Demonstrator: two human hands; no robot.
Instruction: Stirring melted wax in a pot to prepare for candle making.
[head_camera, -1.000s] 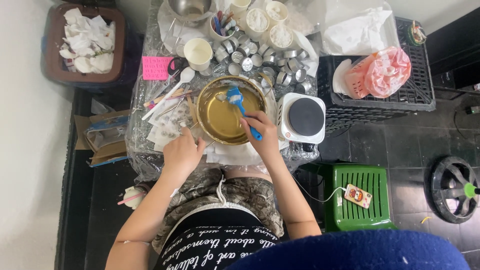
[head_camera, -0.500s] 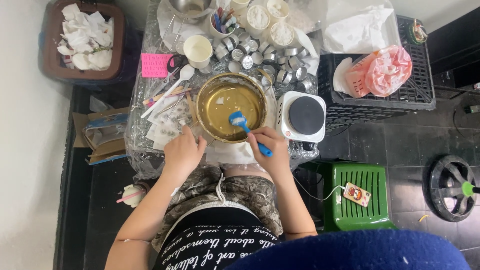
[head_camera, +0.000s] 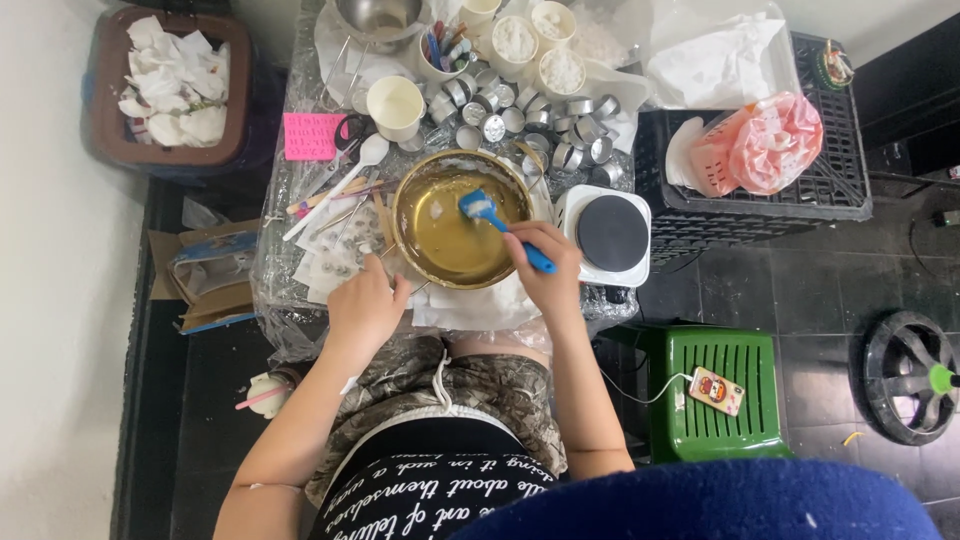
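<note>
From up here I see my right hand (head_camera: 545, 268) closed around the handle of a blue spatula (head_camera: 497, 223), whose whitish-smeared blade sits inside the gold bowl (head_camera: 460, 218), toward its upper right part. The bowl holds a yellowish liquid with a few pale bits in it and stands in the middle of the tabletop (head_camera: 300, 240), which is wrapped in clear plastic. My left hand (head_camera: 365, 305) rests at the bowl's lower left edge, fingers curled; it seems to pinch something thin there, but I cannot tell what (too small to make out).

Just right of the bowl stands a small white hot plate (head_camera: 605, 235) with a dark round top. Behind the bowl lies a cluster of little metal cups (head_camera: 520, 115), with a cream mug (head_camera: 397, 105) to their left and paper cups of white flakes (head_camera: 540, 45) farther back. A white spoon (head_camera: 350, 180) and some sticks lie left of the bowl, near a pink note (head_camera: 312, 135). To the right of the tabletop, a black crate (head_camera: 820, 190) carries a pink bag (head_camera: 765, 140), and a green stool (head_camera: 715, 395) holds a phone (head_camera: 716, 390).
</note>
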